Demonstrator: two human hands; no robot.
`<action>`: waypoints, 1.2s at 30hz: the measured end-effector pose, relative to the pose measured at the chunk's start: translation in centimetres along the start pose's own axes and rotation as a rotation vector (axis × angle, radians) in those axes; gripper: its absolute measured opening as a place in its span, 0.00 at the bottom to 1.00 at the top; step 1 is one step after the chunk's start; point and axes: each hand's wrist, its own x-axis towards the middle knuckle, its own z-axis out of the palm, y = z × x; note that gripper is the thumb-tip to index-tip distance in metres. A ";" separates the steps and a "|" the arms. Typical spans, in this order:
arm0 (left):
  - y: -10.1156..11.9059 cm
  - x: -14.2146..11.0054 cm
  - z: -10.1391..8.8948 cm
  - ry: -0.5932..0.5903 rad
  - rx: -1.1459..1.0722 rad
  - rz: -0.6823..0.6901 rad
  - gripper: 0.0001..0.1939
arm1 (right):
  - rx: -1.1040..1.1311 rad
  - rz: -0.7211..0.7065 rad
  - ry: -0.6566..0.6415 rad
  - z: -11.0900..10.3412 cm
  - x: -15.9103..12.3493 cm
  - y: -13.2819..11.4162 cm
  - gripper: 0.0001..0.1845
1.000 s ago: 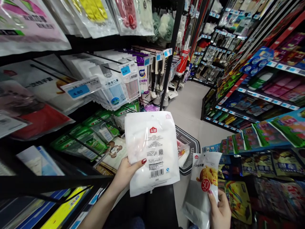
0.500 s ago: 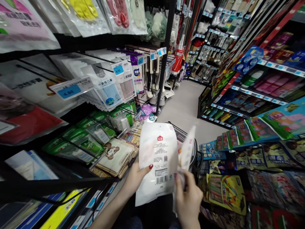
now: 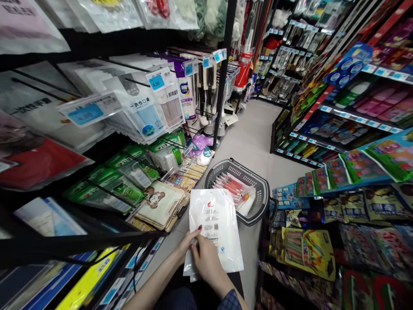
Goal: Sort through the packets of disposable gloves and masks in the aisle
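A white plastic packet with a red logo, small print and a square code faces up in front of me. My left hand grips its left edge, thumb with dark red nail on top and the other fingers hidden behind. My right hand lies across the packet's lower left part, fingers closed and touching my left thumb. A second white edge peeks out below at the lower left, so another packet seems to lie underneath. Just beyond, a dark grey shopping basket on the floor holds several clear packets with red contents.
On the left, hooks carry mask packets, green packs and clipboards. Snack bags hang close on the right. An aisle floor runs ahead between the shelves, with bottle shelves at the right.
My right hand has moved left across the packet, bringing its separate packet against the one in my left hand. Both hands and the packets sit lower, and the basket shows more fully.
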 end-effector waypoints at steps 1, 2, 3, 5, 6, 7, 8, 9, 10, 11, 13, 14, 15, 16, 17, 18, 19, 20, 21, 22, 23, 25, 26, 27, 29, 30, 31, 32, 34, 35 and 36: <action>-0.2 0.3 -0.1 -0.027 0.000 -0.019 0.32 | 0.032 -0.012 0.016 0.1 -0.2 0.2 0.15; -0.3 0.5 -0.1 -0.052 -0.001 -0.030 0.33 | 0.067 -0.025 0.045 0.1 -0.4 0.3 0.14; -0.3 0.8 -0.1 -0.073 0.000 -0.035 0.33 | 0.100 -0.035 0.095 -0.3 -0.5 0.5 0.13; -0.4 1.2 -0.1 -0.101 0.010 -0.035 0.33 | 0.121 -0.013 0.272 -1.7 -0.4 1.2 0.13; -0.5 1.4 -0.1 -0.108 0.018 -0.030 0.33 | 0.098 0.031 0.390 -2.7 -0.1 1.9 0.12; -0.5 1.5 -0.2 -0.112 0.028 -0.022 0.32 | 0.064 0.100 0.508 -3.7 0.2 2.7 0.12; -0.6 1.6 -0.2 -0.115 0.038 -0.013 0.31 | 0.036 0.191 0.601 -4.7 0.5 3.8 0.15; -0.6 1.7 -0.3 -0.117 0.048 -0.002 0.31 | 0.039 0.294 0.643 -5.7 0.8 5.0 0.20; -0.7 1.7 -0.3 -0.118 0.058 0.008 0.29 | 0.100 0.386 0.610 -6.4 1.0 6.3 0.24; -0.7 1.7 -0.3 -0.119 0.068 0.016 0.28 | 0.219 0.449 0.513 -6.9 1.2 7.5 0.26; -0.8 1.7 -0.3 -0.124 0.088 0.026 0.27 | 0.507 0.477 0.281 -7.3 1.2 9.5 0.26; -0.8 1.6 -0.3 -0.127 0.095 0.031 0.26 | 0.625 0.454 0.206 -7.2 1.1 10.2 0.25; -0.8 1.5 -0.2 -0.131 0.101 0.036 0.26 | 0.706 0.425 0.180 -7.0 0.9 10.6 0.24; -0.7 1.4 -0.2 -0.138 0.105 0.040 0.26 | 0.751 0.403 0.194 -6.8 0.7 10.9 0.24; -0.6 1.3 -0.1 -0.148 0.108 0.042 0.26 | 0.773 0.393 0.221 -6.6 0.5 10.9 0.25; -0.5 1.2 -0.1 -0.163 0.109 0.043 0.26 | 0.790 0.389 0.244 -6.4 0.3 10.9 0.24; -0.3 1.0 0.0 -0.179 0.110 0.042 0.27 | 0.815 0.383 0.254 -6.2 0.1 10.8 0.24; -0.1 0.9 0.0 -0.196 0.113 0.043 0.27 | 0.850 0.372 0.254 -6.0 0.0 10.6 0.24; 0.3 0.8 -0.1 -0.211 0.117 0.044 0.27 | 0.897 0.356 0.245 -5.9 -0.1 10.5 0.25; 0.7 0.8 -0.2 -0.223 0.125 0.047 0.28 | 0.950 0.335 0.230 -5.7 0.0 10.3 0.26; 1.2 0.8 -0.4 -0.230 0.136 0.052 0.28 | 1.004 0.316 0.212 -5.4 0.2 10.1 0.28; 2.5 1.1 -0.7 -0.238 0.165 0.063 0.29 | 1.091 0.297 0.185 -4.7 1.0 9.7 0.31; 3.2 1.4 -0.9 -0.241 0.182 0.068 0.29 | 1.116 0.296 0.184 -4.3 1.5 9.5 0.32; 4.1 1.7 -1.1 -0.243 0.200 0.072 0.30 | 1.127 0.297 0.193 -3.8 2.2 9.2 0.31; 5.8 2.5 -1.3 -0.248 0.234 0.081 0.33 | 1.113 0.303 0.242 -3.1 3.8 8.7 0.30; 6.6 2.9 -1.3 -0.251 0.252 0.084 0.34 | 1.092 0.306 0.279 -2.7 4.5 8.5 0.30; 7.4 3.2 -1.2 -0.255 0.274 0.085 0.34 | 1.065 0.310 0.318 -2.5 5.1 8.3 0.30; 8.0 3.5 -1.1 -0.261 0.301 0.082 0.34 | 1.035 0.314 0.357 -2.2 5.6 8.2 0.30; 8.8 3.7 -0.8 -0.269 0.375 0.071 0.32 | 0.971 0.307 0.431 -1.9 6.1 8.3 0.29; 8.9 3.7 -0.6 -0.269 0.417 0.074 0.30 | 0.942 0.293 0.463 -1.8 6.0 8.4 0.28; 8.9 3.7 -0.5 -0.268 0.457 0.086 0.28 | 0.916 0.274 0.495 -1.6 5.9 8.5 0.27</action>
